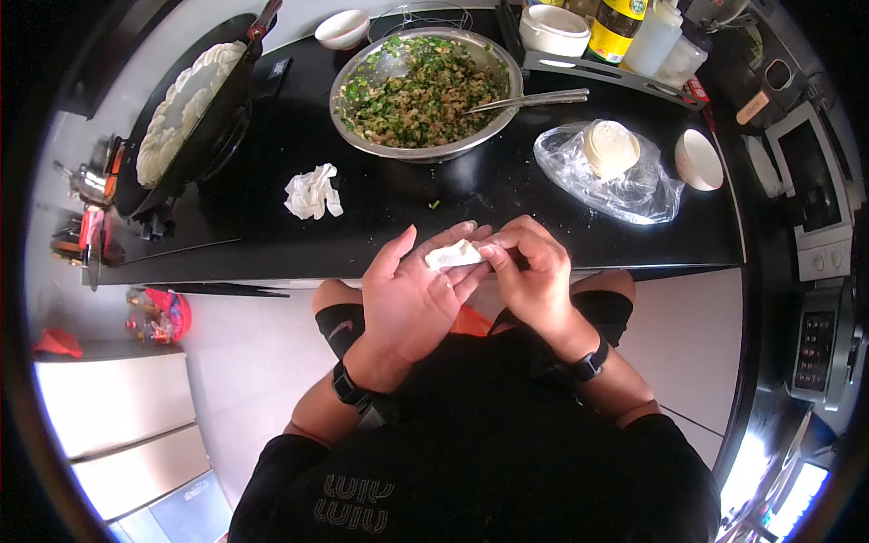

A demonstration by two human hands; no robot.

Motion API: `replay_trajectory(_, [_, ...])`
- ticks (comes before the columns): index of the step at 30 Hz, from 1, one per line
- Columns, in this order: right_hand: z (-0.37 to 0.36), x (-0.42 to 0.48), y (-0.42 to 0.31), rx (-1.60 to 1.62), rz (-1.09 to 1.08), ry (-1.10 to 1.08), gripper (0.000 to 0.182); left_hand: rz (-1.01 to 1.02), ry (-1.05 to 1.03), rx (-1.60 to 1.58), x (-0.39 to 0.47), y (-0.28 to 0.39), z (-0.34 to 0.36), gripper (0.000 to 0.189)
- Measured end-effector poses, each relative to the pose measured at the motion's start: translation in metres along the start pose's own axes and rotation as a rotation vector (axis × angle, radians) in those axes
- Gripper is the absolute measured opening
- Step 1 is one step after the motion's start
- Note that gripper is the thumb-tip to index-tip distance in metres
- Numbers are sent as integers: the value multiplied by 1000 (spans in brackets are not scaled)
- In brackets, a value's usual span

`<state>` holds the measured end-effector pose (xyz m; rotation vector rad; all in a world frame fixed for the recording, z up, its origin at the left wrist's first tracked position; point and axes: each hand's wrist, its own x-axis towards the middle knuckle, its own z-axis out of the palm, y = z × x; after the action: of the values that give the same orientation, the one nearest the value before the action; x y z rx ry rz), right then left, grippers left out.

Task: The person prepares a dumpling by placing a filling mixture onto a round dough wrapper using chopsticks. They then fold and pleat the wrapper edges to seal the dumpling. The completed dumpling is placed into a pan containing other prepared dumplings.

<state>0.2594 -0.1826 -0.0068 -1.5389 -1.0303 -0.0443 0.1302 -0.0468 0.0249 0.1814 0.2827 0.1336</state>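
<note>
A folded white dumpling [453, 255] lies across the fingers of my left hand [414, 298], which is turned palm up with the thumb spread away. My right hand [540, 271] pinches the dumpling's right end between thumb and fingertips. Both hands are just off the counter's front edge. Beyond them stands a steel bowl [337, 124] of chopped green and brown filling [421, 95], with a metal spoon [543, 98] resting in it. To the right, a stack of round dough wrappers [611, 149] sits on a clear plastic bag [631, 200].
At the left, a black pan [197, 156] holds a ring of dumplings [163, 129]. Crumpled tissue [312, 192] lies on the black counter [380, 231]. White bowls stand at back [341, 29] and right [699, 159]. A rack [611, 75] holds bottles and a white pot [555, 30].
</note>
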Motion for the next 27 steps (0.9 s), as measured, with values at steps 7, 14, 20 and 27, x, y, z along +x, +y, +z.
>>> replay_trajectory(7, [-6,12,-7,76,55,-97,16,7,-19,74,2,-1,1,61])
replay_trajectory(14, [5,12,2,74,-110,-63,10,-1,-19,124,-2,0,5,67])
replay_trajectory(20, [1,11,-7,46,-6,-111,16,-9,-30,97,-1,4,-8,71])
replay_trajectory(27, [3,21,-6,69,-110,-139,14,-12,-80,156,1,-2,1,66])
